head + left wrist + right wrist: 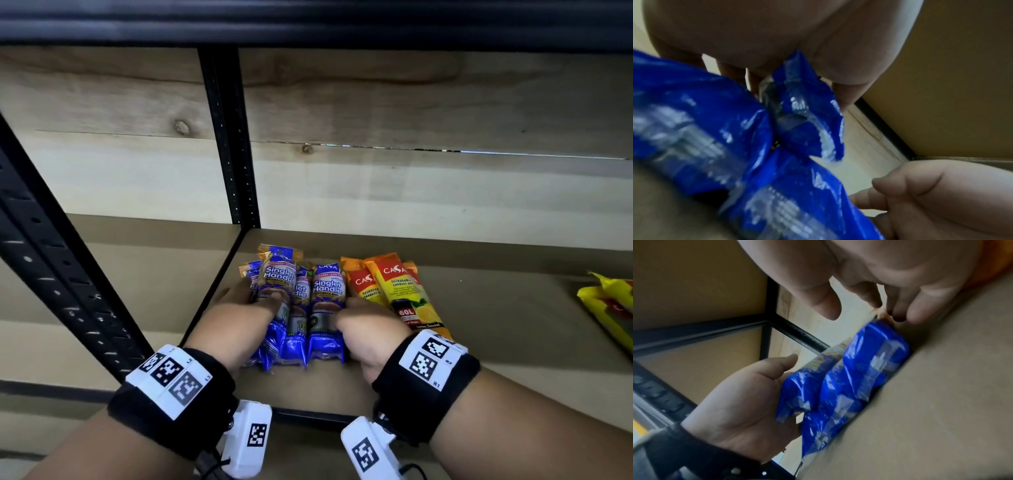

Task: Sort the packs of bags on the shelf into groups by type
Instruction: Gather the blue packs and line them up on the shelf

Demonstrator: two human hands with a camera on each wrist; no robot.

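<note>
You've got both hands, left hand [236, 318] and right hand [370, 325], fingers straight, squeezing the blue packs [308, 301] together beside the orange packs [394, 291], so next probably grab the yellow pack [609, 308] far right.

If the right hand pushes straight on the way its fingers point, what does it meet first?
Probably the orange packs: the right hand lies between them and the blue packs, fingers aimed toward the shelf's back. Depth is unclear; it might slide between the groups.
</note>
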